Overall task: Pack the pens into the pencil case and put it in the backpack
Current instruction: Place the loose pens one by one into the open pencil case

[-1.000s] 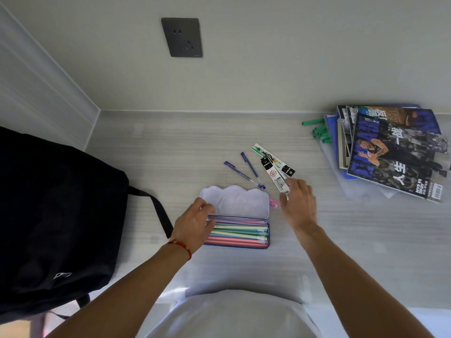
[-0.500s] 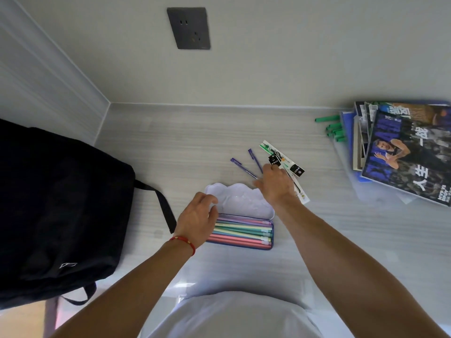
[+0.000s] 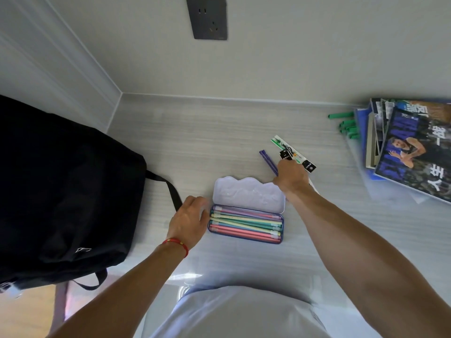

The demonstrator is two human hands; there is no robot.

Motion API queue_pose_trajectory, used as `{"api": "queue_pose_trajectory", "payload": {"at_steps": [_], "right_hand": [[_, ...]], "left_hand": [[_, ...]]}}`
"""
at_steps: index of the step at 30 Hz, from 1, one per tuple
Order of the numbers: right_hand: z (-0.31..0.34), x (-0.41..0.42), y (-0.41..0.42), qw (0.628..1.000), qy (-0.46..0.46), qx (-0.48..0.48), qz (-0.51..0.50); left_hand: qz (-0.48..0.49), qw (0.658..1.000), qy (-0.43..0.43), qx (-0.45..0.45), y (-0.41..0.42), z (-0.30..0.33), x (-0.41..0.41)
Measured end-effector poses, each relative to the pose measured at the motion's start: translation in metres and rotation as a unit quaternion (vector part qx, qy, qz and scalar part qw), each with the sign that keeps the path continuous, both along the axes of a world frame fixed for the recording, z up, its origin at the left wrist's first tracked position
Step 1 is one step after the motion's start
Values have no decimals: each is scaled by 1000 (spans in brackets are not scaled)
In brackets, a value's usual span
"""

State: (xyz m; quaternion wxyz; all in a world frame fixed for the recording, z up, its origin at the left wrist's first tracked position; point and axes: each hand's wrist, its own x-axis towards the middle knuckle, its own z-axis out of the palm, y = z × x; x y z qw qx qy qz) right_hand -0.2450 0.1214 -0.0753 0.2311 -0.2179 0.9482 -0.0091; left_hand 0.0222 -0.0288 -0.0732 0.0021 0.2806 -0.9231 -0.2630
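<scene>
The pencil case (image 3: 280, 236) lies open on the desk, its blue tray filled with several pastel pens (image 3: 245, 224) and its pale lid (image 3: 249, 193) folded back. My left hand (image 3: 189, 220) grips the tray's left end. Just behind the lid's right corner, my right hand (image 3: 290, 178) is closed on two purple pens (image 3: 268, 161), which lie together and point away from me. Packaged pens (image 3: 294, 152) lie under and beyond that hand. The black backpack (image 3: 61, 191) stands at the left, and I cannot see its opening.
A stack of magazines and books (image 3: 415, 147) lies at the right edge, with several green markers (image 3: 346, 124) beside it. A dark wall socket (image 3: 207, 18) is on the back wall. A backpack strap (image 3: 170, 189) trails towards the case.
My right hand has moved from the packaged pens to the two purple pens and drawn them together. My left hand has slid from the tray's corner to its left end.
</scene>
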Motion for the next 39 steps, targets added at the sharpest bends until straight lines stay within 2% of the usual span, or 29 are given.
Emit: {"api": "queue_pose_trajectory", "payload": {"at_steps": [5, 10, 15, 19, 20, 22, 24, 26, 35, 39], "right_hand": [[0, 0, 10, 1000, 9, 7, -12], [-2, -2, 19, 999, -20, 8, -40], [3, 2, 24, 999, -5, 30, -13], [18, 17, 32, 996, 66, -44, 36], [23, 25, 35, 993, 53, -83, 61], [32, 48, 40, 982, -30, -132, 130], [33, 79, 42, 968, -101, -93, 210], [27, 102, 41, 957, -129, -49, 257], [22, 120, 23, 949, -112, -12, 296], [20, 121, 16, 944, -120, -15, 307]], "left_hand": [[2, 1000, -5, -3, -3, 4, -2], [-5, 1000, 0, 1, -1, 7, -3], [-7, 1000, 4, 6, 1, 7, -1], [7, 1000, 16, 8, -2, 4, 2], [14, 1000, 13, 12, -2, 3, 3], [17, 1000, 5, 21, -1, -2, 6], [23, 999, -10, 25, 1, -7, 8], [31, 999, -27, 24, 2, -9, 6], [-23, 1000, 10, -2, 8, -7, -1], [-63, 997, 26, 25, 12, -10, 3]]}}
